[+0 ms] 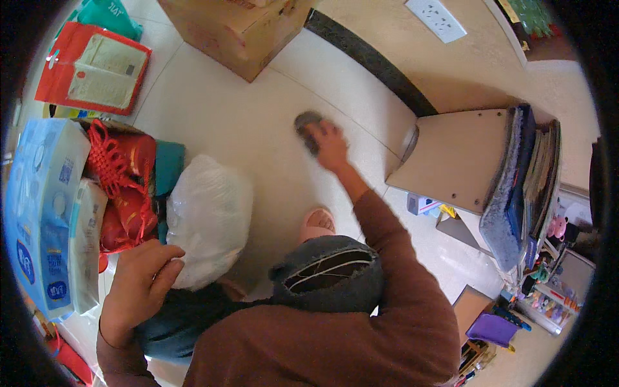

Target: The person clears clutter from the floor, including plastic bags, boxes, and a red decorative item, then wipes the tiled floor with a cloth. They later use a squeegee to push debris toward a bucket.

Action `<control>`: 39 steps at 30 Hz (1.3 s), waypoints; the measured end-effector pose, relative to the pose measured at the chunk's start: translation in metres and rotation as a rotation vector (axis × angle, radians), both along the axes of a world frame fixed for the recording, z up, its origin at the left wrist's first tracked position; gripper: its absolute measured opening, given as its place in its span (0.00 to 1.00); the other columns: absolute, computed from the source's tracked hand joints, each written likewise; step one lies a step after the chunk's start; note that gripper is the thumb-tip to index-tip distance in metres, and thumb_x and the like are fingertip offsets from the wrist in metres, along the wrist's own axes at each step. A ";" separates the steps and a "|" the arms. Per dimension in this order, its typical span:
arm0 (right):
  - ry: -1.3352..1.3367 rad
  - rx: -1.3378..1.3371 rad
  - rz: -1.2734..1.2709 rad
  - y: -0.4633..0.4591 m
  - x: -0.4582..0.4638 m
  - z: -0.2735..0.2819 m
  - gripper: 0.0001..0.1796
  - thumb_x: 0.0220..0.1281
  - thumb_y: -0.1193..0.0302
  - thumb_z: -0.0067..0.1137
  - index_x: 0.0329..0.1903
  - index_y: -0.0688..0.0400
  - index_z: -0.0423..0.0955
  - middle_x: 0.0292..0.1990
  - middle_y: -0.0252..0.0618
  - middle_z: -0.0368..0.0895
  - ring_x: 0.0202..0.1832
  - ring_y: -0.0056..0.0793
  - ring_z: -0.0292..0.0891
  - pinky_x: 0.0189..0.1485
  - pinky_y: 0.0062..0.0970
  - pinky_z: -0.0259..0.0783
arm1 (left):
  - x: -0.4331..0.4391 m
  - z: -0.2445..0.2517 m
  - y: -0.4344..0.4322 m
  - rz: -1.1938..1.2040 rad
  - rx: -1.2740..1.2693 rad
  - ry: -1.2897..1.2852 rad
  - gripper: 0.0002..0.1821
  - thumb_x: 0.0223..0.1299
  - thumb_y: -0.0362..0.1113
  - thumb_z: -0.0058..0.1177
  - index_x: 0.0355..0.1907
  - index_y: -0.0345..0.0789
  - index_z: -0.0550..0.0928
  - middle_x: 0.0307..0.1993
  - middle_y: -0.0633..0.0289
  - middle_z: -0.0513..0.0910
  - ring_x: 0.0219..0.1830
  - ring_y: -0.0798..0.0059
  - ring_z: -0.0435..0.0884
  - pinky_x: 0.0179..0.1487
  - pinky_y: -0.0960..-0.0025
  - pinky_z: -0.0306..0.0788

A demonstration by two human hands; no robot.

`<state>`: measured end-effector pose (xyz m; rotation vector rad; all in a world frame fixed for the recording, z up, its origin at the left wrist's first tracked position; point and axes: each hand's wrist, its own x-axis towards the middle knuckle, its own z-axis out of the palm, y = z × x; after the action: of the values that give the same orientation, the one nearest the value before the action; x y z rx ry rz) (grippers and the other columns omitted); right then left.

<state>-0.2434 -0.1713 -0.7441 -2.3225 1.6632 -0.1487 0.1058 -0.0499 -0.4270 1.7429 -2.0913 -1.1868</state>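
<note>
Ahead of me, my right hand (330, 142) grips a dark, oval object (308, 130) low over the pale tiled floor (271, 159). Both are blurred, and I cannot tell whether the object is a brush or a shoe. On the left, my left hand (145, 278) is loosely bent beside a stuffed white plastic bag (213, 217); nothing shows between its fingers. Whether it touches the bag is unclear. My knee in torn dark trousers (329, 275) is below the right forearm, with a pink slipper (316, 225) on the foot just beyond it.
Left of the bag stand a box of red items with a red knotted cord (109, 155) and a blue tissue pack (41, 217). A red printed bag (96, 67) lies beyond. A cardboard box (242, 38) is ahead. A shelf unit with folders (459, 155) stands right, by the wall.
</note>
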 end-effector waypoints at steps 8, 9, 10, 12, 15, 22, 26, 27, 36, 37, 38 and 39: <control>-0.738 0.755 0.218 0.111 0.041 0.028 0.24 0.33 0.84 0.46 0.39 0.56 0.77 0.42 0.40 0.76 0.52 0.36 0.68 0.56 0.33 0.63 | -0.008 -0.008 -0.009 0.087 0.056 0.033 0.05 0.53 0.28 0.51 0.32 0.30 0.80 0.22 0.57 0.77 0.25 0.67 0.76 0.30 0.69 0.68; -0.821 0.731 0.093 0.092 0.020 0.022 0.26 0.31 0.85 0.44 0.40 0.56 0.76 0.44 0.39 0.75 0.52 0.35 0.68 0.57 0.31 0.62 | -0.009 -0.007 -0.006 0.059 0.063 0.022 0.05 0.53 0.28 0.51 0.32 0.30 0.80 0.22 0.58 0.77 0.24 0.70 0.76 0.30 0.71 0.69; -0.786 0.585 -0.049 0.072 -0.003 0.020 0.29 0.29 0.87 0.44 0.43 0.56 0.74 0.45 0.37 0.74 0.53 0.34 0.67 0.57 0.29 0.62 | -0.006 -0.010 -0.003 0.064 0.088 0.012 0.05 0.53 0.28 0.51 0.32 0.30 0.80 0.22 0.58 0.77 0.24 0.69 0.76 0.30 0.71 0.69; -0.588 0.171 -0.029 0.019 -0.051 0.036 0.31 0.33 0.87 0.45 0.49 0.56 0.71 0.48 0.41 0.73 0.53 0.38 0.68 0.58 0.30 0.63 | 0.002 -0.014 0.002 0.090 0.110 0.008 0.05 0.53 0.29 0.51 0.31 0.30 0.80 0.22 0.57 0.77 0.24 0.69 0.76 0.30 0.71 0.69; -0.144 -0.046 -0.286 -0.015 -0.121 0.029 0.39 0.42 0.79 0.60 0.62 0.53 0.58 0.57 0.52 0.64 0.55 0.49 0.64 0.56 0.41 0.65 | -0.004 -0.011 -0.004 0.082 0.110 0.047 0.05 0.52 0.30 0.53 0.31 0.30 0.79 0.22 0.54 0.76 0.25 0.62 0.76 0.29 0.68 0.67; 0.174 0.045 0.233 0.104 0.020 -0.020 0.32 0.45 0.73 0.57 0.57 0.52 0.62 0.50 0.45 0.67 0.54 0.47 0.63 0.49 0.48 0.65 | -0.004 -0.011 -0.002 0.149 0.111 0.019 0.06 0.53 0.30 0.52 0.31 0.29 0.79 0.22 0.54 0.76 0.25 0.61 0.76 0.30 0.67 0.67; -0.316 0.425 0.503 0.154 0.060 0.009 0.26 0.42 0.74 0.58 0.50 0.48 0.70 0.44 0.41 0.70 0.53 0.43 0.64 0.53 0.42 0.64 | -0.019 -0.007 -0.018 0.056 0.052 0.018 0.06 0.53 0.30 0.51 0.31 0.29 0.79 0.23 0.53 0.77 0.26 0.60 0.77 0.30 0.68 0.68; -0.466 0.558 0.538 0.151 0.060 0.008 0.26 0.41 0.76 0.57 0.49 0.49 0.71 0.44 0.41 0.71 0.53 0.42 0.65 0.53 0.39 0.64 | -0.018 -0.008 -0.019 0.020 0.039 0.013 0.06 0.54 0.30 0.51 0.31 0.28 0.79 0.24 0.53 0.78 0.26 0.60 0.77 0.30 0.68 0.68; -0.277 0.024 -0.446 -0.026 -0.096 0.043 0.26 0.40 0.76 0.55 0.49 0.52 0.71 0.47 0.48 0.73 0.48 0.47 0.71 0.49 0.41 0.69 | 0.013 -0.035 0.010 0.383 0.319 -0.027 0.07 0.55 0.29 0.51 0.30 0.26 0.79 0.19 0.58 0.76 0.23 0.76 0.75 0.27 0.73 0.66; 0.076 -0.001 -0.510 -0.046 -0.133 0.035 0.29 0.42 0.73 0.57 0.54 0.50 0.68 0.51 0.54 0.70 0.52 0.50 0.69 0.49 0.43 0.69 | 0.013 -0.038 0.009 0.384 0.328 -0.025 0.07 0.55 0.29 0.51 0.30 0.26 0.79 0.19 0.58 0.76 0.22 0.76 0.74 0.27 0.73 0.66; 0.164 0.005 -0.710 -0.060 -0.150 0.031 0.29 0.45 0.70 0.57 0.56 0.49 0.66 0.53 0.55 0.67 0.53 0.52 0.67 0.51 0.46 0.68 | 0.013 -0.041 0.007 0.394 0.338 -0.028 0.07 0.56 0.29 0.51 0.30 0.26 0.79 0.20 0.59 0.76 0.22 0.76 0.74 0.27 0.73 0.66; 0.245 0.014 -0.905 -0.074 -0.158 0.026 0.30 0.48 0.67 0.57 0.58 0.49 0.65 0.56 0.57 0.65 0.54 0.53 0.66 0.53 0.48 0.66 | 0.011 -0.041 0.007 0.410 0.344 -0.038 0.07 0.56 0.29 0.51 0.29 0.25 0.79 0.20 0.59 0.76 0.22 0.77 0.73 0.27 0.74 0.66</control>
<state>-0.4012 -0.2457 -0.7185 -1.4432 2.6997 -0.0257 0.1172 -0.0429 -0.4682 2.2155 -1.4971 -1.4455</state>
